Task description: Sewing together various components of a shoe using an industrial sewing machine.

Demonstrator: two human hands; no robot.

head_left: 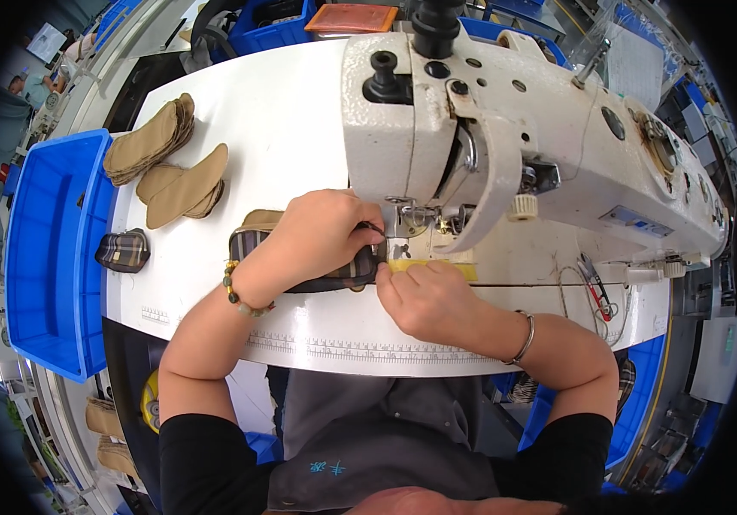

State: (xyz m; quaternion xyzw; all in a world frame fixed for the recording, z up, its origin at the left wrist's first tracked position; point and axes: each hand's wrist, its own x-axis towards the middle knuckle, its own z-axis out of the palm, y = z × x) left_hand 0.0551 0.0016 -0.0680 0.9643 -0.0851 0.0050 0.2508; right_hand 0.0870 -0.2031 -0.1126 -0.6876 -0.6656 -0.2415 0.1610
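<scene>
At the sewing machine's needle area [407,216], my left hand [321,232] lies over a plaid fabric piece with dark edging [342,276] and tan material [261,221] at its top. Its fingers pinch the dark edging beside the presser foot. My right hand [424,296] is closed, its thumb side touching the piece's right end; what its fingertips hold is hidden. Behind its knuckles a yellow strip [454,266] lies on the machine bed.
Two tan sole-shaped stacks [145,137] [188,184] and a plaid piece [124,251] sit left on the white table [274,103]. A blue bin [55,257] flanks it. Red-handled scissors [600,292] and thread lie right. Another person [38,90] is far upper left.
</scene>
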